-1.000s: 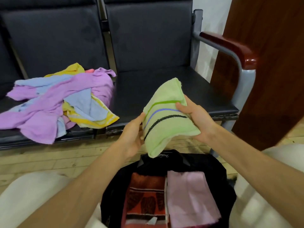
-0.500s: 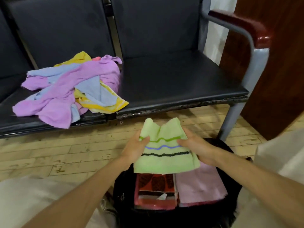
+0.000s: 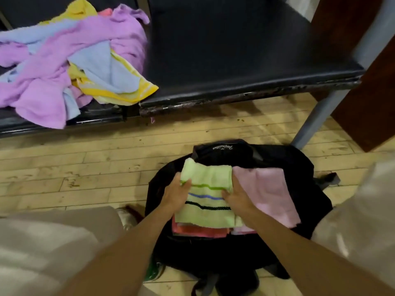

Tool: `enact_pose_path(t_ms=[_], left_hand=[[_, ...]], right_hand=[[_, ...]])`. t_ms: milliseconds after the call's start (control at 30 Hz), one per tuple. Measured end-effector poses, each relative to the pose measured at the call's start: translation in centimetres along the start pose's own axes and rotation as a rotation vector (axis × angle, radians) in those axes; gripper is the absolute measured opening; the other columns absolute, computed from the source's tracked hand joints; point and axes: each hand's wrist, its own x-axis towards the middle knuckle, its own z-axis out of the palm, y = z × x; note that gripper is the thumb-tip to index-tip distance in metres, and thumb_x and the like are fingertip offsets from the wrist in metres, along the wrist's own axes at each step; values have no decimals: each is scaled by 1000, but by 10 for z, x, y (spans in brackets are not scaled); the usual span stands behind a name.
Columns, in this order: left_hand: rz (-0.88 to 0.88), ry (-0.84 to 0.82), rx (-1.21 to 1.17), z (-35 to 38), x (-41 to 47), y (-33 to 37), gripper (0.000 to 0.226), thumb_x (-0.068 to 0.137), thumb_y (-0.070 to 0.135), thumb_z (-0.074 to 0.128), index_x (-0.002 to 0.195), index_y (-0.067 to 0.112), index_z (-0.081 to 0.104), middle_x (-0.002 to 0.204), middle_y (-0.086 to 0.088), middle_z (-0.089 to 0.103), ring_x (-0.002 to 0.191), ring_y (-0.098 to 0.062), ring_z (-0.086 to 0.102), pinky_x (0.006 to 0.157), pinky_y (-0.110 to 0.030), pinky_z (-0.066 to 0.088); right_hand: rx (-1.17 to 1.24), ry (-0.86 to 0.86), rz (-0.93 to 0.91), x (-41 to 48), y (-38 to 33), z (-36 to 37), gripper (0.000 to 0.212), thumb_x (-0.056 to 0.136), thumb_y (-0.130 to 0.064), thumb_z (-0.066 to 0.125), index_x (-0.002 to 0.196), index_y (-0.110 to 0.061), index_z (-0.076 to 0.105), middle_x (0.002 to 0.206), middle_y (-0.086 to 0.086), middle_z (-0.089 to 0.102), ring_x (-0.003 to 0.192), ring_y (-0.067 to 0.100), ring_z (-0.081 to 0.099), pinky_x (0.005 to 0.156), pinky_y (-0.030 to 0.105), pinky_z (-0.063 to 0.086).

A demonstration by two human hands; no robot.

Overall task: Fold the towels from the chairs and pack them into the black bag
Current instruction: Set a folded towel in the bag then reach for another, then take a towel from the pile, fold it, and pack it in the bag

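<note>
Folded green striped towel [image 3: 205,195], a second ago held up before the chair [image 3: 235,50], now sits lower centre in the black bag [image 3: 277,159] atop the red towel [image 3: 198,230]. The left hand [image 3: 176,195] and right hand [image 3: 237,197] pinch its sides. Unfolded towel heap [image 3: 64,60] awaits, upper left.

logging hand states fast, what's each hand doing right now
left hand: grips the green towel at its left edge.
right hand: grips the same towel at its right edge.
</note>
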Motion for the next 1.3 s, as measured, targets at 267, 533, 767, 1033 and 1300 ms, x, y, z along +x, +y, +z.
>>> enact_pose_path(t_ms=[267,533,767,1033,1300], left_hand=[[-153,53,60,18,16,-24,31,100,36,43,114,9,46,103,-10,56,95,-31,57,82,-43,49],[-223,-100,188,-3,11,-10,35,97,32,49,118,5,44,113,-14,55,93,-26,55,76,-39,50],[-207,-240,176,-59,-15,46,29,99,29,46,108,3,55,92,-11,65,81,-28,66,73,-38,56],[152,24,122,-156,-27,118,31,102,34,38,104,11,58,83,-7,65,63,-20,62,58,-27,47],[487,312,38,-239,-39,122,16,100,22,45,113,14,50,83,-4,63,74,-14,61,64,-27,39]], right_hand=[[-89,-8,97,23,21,18,72,98,-3,44,155,-25,6,154,-2,32,132,27,42,98,28,36],[-228,-56,239,22,-11,4,68,94,-15,52,151,-8,14,134,15,50,119,31,52,91,33,46],[-302,-136,140,-3,-84,-31,33,97,-6,47,129,0,47,114,14,56,89,29,66,78,40,54],[-203,-159,-232,-52,-206,-54,23,97,-8,53,119,-8,58,111,10,66,79,23,70,73,35,59],[-149,-155,-463,-54,-302,-9,22,94,-1,51,113,-10,57,104,17,66,80,27,65,63,30,59]])
